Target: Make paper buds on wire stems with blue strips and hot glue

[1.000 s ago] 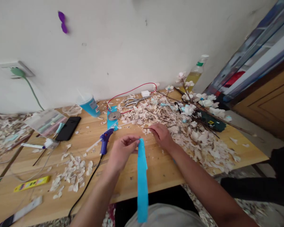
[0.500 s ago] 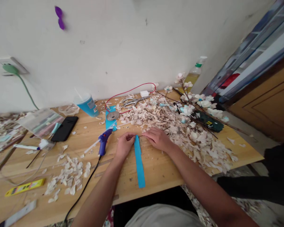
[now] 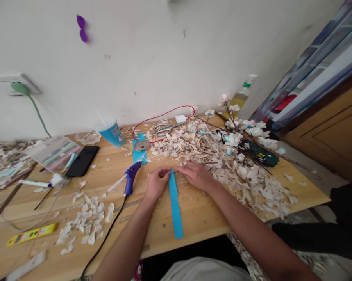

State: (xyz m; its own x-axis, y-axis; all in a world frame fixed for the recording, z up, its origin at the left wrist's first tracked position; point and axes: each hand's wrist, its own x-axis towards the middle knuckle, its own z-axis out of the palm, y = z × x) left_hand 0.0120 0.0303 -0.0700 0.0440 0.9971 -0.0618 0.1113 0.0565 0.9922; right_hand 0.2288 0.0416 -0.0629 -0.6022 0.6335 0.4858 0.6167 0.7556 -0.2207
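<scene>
My left hand [image 3: 159,181] is closed, thumb and fingertips pinched at the top end of a blue paper strip [image 3: 176,208]. The strip hangs straight down across the wooden table toward me. My right hand [image 3: 195,175] is closed on a thin dark stick [image 3: 212,162], which pokes out to its right. A short length of the stick shows between the two hands, at the strip's top. My fingertips cover the spot where stick and strip meet. Just left of my left hand lies a purple glue gun [image 3: 131,177] with a black cord.
A heap of pale dried petals [image 3: 190,142] spreads behind and right of my hands. Scissors [image 3: 167,128], a blue cup [image 3: 111,132] and flowering branches [image 3: 243,130] stand or lie farther back. To the left are a phone [image 3: 82,160], loose petals [image 3: 89,214] and a yellow packet [image 3: 31,234].
The whole view has shifted slightly. My right hand has turned a little, and more of the stick shows to its right. The left hand keeps its pinch at the strip's top.
</scene>
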